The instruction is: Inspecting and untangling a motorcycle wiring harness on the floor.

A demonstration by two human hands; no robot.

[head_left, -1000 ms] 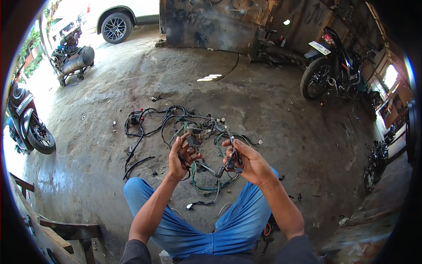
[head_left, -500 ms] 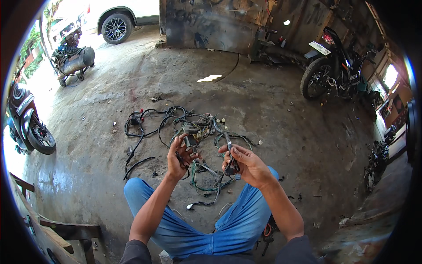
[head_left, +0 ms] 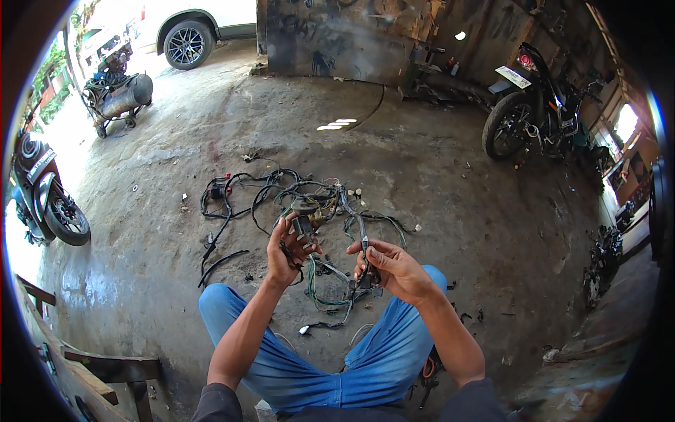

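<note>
A tangled wiring harness [head_left: 226, 204], mostly black with some green wires, lies on the floor in front of my knees. My left hand [head_left: 283, 259] is curled around a dark boxy part [head_left: 303, 226], and a loop of black cable hangs by its palm. Between the thumb and fingers of my right hand [head_left: 395, 269] is a taped black branch [head_left: 363, 232] of the harness. Dark connectors [head_left: 368, 280] dangle just beneath those fingers. Lower down, a white connector [head_left: 304, 330] ends one of the leads. My fingers partly hide both held pieces.
Motorcycles stand at the left [head_left: 60, 211] and at the far right [head_left: 510, 126]. An air compressor [head_left: 126, 98] and a white car [head_left: 228, 17] are at the back left. A wooden bench [head_left: 105, 367] is at the lower left. Small scraps dot the concrete floor [head_left: 485, 232].
My right hand has shifted slightly left and down along the harness branch, whose held end now hangs more upright. The left hand has barely moved and keeps its hold.
</note>
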